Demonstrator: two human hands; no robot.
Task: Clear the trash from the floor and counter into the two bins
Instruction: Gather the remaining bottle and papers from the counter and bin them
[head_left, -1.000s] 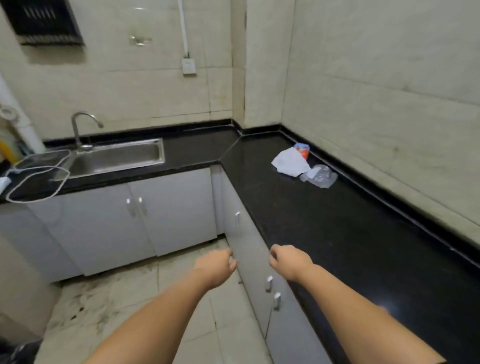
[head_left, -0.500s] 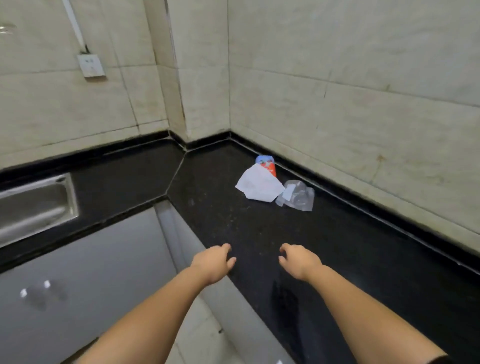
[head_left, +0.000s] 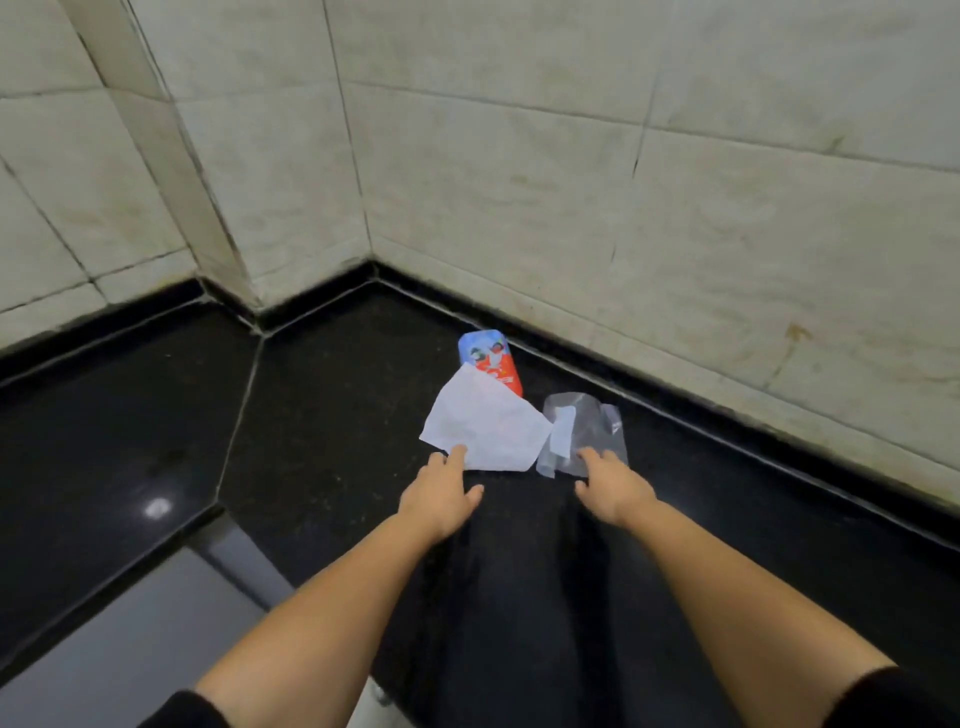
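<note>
both hands reach over the black desk (head_left: 322, 457), fingers spread and holding nothing. left hand (head_left: 439, 499) touches the white tissue (head_left: 483, 428); right hand (head_left: 613, 488) is at the clear plastic wrapper (head_left: 582, 436). the red can (head_left: 491, 364) lies at 12 o'clock behind the tissue. a hasty grab may slide the thin wrapper away.
</note>
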